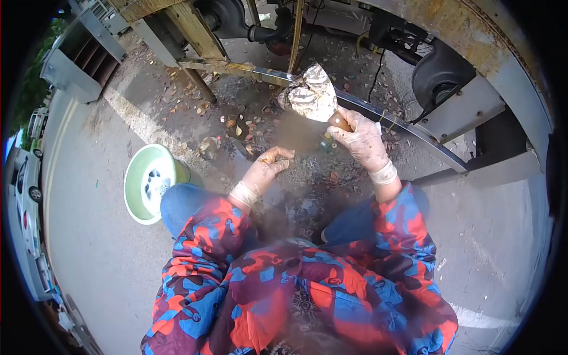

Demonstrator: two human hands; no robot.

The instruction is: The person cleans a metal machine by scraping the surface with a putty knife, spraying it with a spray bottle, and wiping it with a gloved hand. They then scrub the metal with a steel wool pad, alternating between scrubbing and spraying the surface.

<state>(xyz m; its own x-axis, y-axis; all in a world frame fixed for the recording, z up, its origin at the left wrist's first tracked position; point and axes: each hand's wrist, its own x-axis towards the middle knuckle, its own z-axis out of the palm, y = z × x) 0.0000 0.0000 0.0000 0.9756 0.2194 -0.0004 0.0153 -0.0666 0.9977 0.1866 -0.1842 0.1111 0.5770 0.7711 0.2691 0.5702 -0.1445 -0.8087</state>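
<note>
One handled blade (318, 97) in right hand (361, 140), long axis aslant, up-left.

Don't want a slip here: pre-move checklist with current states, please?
1. Right hand gripping the brown-handled scraper: ok, handle held, blade up.
2. Left hand empty: cannot tell, fingertips pinched together.
3. Gloves on both hands: ok, though stained.
4. Blade apart from the metal rail: cannot tell, they overlap in this view.
5. Green basin upright: ok, beside the left knee.
6. Ground dry and clear: not ok, wet patches and fallen leaves.
</note>
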